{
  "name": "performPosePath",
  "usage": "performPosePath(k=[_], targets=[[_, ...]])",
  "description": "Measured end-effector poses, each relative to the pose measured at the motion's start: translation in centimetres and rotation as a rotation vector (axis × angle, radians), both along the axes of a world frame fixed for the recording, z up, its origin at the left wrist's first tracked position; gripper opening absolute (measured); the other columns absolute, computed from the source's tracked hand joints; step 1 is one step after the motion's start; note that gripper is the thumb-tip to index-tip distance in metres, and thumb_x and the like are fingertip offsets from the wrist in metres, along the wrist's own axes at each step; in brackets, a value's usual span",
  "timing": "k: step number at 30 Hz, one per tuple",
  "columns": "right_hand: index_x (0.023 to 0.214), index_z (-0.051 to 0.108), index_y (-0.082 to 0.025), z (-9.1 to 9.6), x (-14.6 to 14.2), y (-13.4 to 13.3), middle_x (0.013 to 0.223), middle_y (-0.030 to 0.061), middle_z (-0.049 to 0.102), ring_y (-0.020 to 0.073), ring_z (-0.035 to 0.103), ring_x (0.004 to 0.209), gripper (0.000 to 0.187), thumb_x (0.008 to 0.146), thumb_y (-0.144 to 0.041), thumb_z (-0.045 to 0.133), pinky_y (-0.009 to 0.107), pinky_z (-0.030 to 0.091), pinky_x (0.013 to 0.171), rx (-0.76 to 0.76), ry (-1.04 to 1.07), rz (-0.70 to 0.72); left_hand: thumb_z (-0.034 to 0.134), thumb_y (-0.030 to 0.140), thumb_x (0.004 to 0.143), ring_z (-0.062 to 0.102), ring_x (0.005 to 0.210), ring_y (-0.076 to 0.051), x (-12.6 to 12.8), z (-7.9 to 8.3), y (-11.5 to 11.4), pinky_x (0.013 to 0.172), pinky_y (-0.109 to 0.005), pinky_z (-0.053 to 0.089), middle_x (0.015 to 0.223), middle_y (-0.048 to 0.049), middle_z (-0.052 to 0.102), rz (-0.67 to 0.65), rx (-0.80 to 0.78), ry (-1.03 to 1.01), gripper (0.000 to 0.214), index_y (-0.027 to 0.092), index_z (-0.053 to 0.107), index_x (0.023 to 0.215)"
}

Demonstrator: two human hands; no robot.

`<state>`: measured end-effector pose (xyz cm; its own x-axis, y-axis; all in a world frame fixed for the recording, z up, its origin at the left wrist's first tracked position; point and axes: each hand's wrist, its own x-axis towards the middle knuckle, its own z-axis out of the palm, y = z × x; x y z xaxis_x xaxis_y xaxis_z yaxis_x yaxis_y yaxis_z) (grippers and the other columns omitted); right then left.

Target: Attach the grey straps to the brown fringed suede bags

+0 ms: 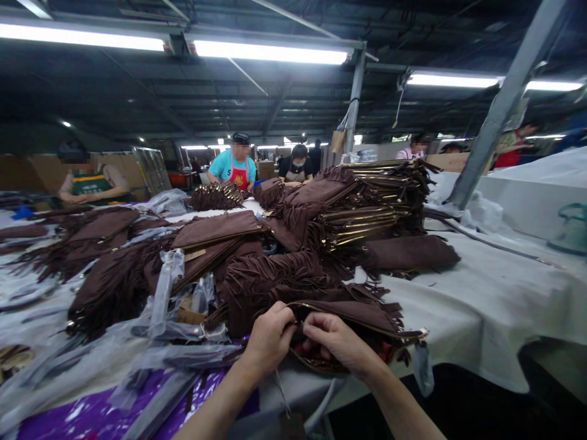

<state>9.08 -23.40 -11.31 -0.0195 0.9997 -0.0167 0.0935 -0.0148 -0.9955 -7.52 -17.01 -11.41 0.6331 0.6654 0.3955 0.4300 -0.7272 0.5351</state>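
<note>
A brown fringed bag (pixel 353 310) lies at the table's near edge with its gold zip open and a reddish lining showing. My left hand (pixel 270 333) pinches the bag's edge near the left end of the zip, thumb against fingers. Close beside it, my right hand (pixel 337 339) has curled fingers at the bag's mouth. What the right fingertips hold, if anything, is hidden. At the right end of the zip hangs a plastic-wrapped piece (pixel 423 366). Brown fringe (pixel 275 278) lies just behind both hands.
A tall stack of brown bags with gold zips (pixel 376 208) stands behind. More fringed bags (pixel 110 281) and plastic-wrapped straps (pixel 183 354) cover the left, above a purple plastic sheet (pixel 92 406). A slanted metal post (pixel 504 104) rises at right. Co-workers (pixel 236 165) are across the table.
</note>
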Motion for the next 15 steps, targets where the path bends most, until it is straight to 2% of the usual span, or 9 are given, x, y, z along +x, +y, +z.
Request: performPosePath(k=[3, 7, 11, 15], targets=[[0.062, 0.059, -0.019, -0.3, -0.3, 0.1, 0.056, -0.003, 0.054, 0.0149, 0.049, 0.056, 0.017, 0.073, -0.033, 0.061, 0.027, 0.036, 0.056, 0.073, -0.167, -0.083, 0.053, 0.005, 0.079, 0.057, 0.083, -0.016, -0.1, -0.3, 0.2, 0.074, -0.025, 0.043, 0.087, -0.0029, 0.06, -0.023, -0.025, -0.058, 0.014, 0.019, 0.057, 0.077], [0.059, 0.062, -0.019, -0.8, -0.7, 0.5, 0.061, -0.0002, 0.059, 0.0192, 0.053, 0.066, 0.016, 0.073, -0.027, 0.058, 0.029, 0.037, 0.064, 0.144, -0.312, -0.162, 0.053, 0.005, 0.078, 0.057, 0.084, -0.017, -0.4, -0.2, 0.1, 0.075, -0.026, 0.043, 0.087, -0.0032, 0.06, -0.037, -0.061, -0.084, 0.015, 0.018, 0.059, 0.078], [0.061, 0.064, -0.019, -1.2, -1.0, 0.8, 0.064, 0.0009, 0.061, 0.0203, 0.056, 0.068, 0.02, 0.076, -0.03, 0.055, 0.03, 0.04, 0.066, 0.168, -0.34, -0.17, 0.057, 0.006, 0.073, 0.058, 0.087, -0.017, -0.8, 0.6, 0.2, 0.079, -0.026, 0.043, 0.091, -0.0035, 0.062, -0.084, -0.108, -0.083, 0.016, 0.018, 0.063, 0.083], [0.06, 0.062, -0.019, -1.5, -1.3, 0.8, 0.056, -0.0012, 0.057, 0.0177, 0.055, 0.06, 0.022, 0.075, -0.033, 0.056, 0.028, 0.041, 0.059, 0.157, -0.326, -0.185, 0.055, 0.013, 0.078, 0.058, 0.084, -0.017, -0.7, 1.6, 0.3, 0.077, -0.026, 0.042, 0.086, -0.0025, 0.064, -0.082, -0.181, -0.033, 0.01, 0.019, 0.064, 0.079]])
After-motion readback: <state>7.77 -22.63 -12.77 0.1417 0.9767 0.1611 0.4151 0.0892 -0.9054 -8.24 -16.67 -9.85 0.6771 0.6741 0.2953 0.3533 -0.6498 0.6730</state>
